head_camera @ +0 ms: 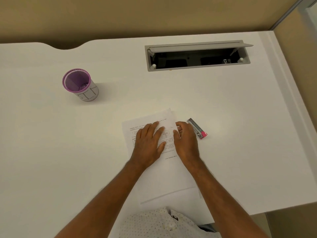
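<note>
Clearly the thin white printed paper sheets [155,183], lying on the white desk [68,152], are light and limp, so the left hand [147,143] presses them flat, fingers straight, while the right hand [186,141] seems to pinch their right edge, the safest hold.

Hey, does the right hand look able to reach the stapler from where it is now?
Probably yes. The stapler lies on the desk right beside the right hand, with nothing between them. That hand seems to pinch the edge of the paper, so it would have to let go first.
</note>
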Tool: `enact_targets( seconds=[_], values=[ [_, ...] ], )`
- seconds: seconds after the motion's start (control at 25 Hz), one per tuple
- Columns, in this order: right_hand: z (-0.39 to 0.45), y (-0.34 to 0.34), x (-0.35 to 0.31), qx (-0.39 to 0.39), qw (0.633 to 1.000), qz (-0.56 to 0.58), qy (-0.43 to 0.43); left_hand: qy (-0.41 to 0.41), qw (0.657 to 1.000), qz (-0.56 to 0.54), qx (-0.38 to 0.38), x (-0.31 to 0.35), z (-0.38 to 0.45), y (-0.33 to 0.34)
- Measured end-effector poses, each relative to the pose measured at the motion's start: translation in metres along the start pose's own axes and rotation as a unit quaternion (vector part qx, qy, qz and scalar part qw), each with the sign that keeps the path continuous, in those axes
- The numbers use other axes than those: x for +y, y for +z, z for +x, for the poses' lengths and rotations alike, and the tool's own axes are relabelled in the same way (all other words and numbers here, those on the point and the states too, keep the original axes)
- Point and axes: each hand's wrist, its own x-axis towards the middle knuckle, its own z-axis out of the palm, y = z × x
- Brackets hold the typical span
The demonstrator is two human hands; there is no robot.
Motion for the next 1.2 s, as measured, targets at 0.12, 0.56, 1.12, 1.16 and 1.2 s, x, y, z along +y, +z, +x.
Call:
enact_targets(
  seconds=[0.12, 0.56, 1.12, 1.16, 1.2],
  values=[
    [-0.007, -0.005, 0.007, 0.07, 0.989, -0.117, -0.056, 0.022, 0.999, 0.028, 0.007, -0.01, -0.003, 0.01],
    [0.017, -0.028, 0.039, 0.089, 0.983, -0.154, -0.05, 0.065, 0.995, 0.041, 0.061, -0.022, 0.003, 0.017],
    [-0.019, 0.005, 0.016, 0.036, 0.999, -0.025, -0.006, 0.054, 0.995, 0.059, 0.053, -0.022, 0.002, 0.019],
    [-0.018, 0.005, 0.016, 0.036, 0.999, -0.027, -0.004, 0.054, 0.995, 0.058, 0.054, -0.022, 0.002, 0.018],
    [-0.016, 0.005, 0.016, 0.035, 0.999, -0.024, 0.0, 0.054, 0.995, 0.058, 0.055, -0.023, 0.003, 0.018]
  ],
)
